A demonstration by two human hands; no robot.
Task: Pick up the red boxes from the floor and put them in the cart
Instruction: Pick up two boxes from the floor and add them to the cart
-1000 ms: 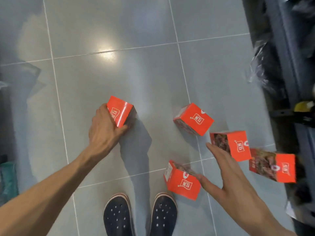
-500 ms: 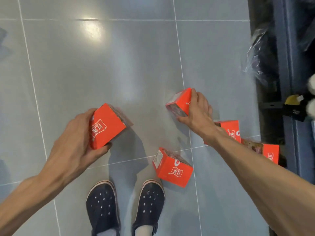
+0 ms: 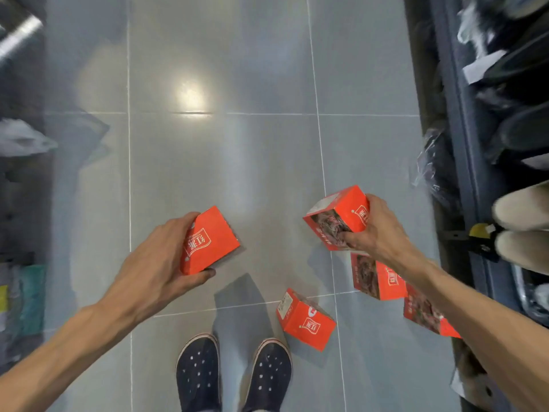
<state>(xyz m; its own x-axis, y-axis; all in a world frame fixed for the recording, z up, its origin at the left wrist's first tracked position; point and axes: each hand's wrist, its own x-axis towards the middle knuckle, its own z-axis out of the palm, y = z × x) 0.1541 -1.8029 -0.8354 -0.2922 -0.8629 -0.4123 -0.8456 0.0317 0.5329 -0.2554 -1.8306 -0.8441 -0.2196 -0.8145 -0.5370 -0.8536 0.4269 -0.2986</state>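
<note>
Held one red box [image 3: 208,242] left of centre in the clamped left hand [image 3: 157,263], another red box [image 3: 338,220] right of centre in the closed right hand [image 3: 377,230]; best carried level, cartward, clear of three floor boxes [image 3: 306,319] at lower right.

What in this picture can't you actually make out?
All in the head view:
- Cart: not visible anywhere.
- Rightmost box on the floor: largely covered by the right forearm.
- Box beside it: its top corner sits behind the right hand.
- Left hand: its fingers, behind the held box, are hidden.
- Shelf goods at the right edge: blurred and cut off.
- Print on the near box: too small to read.
</note>
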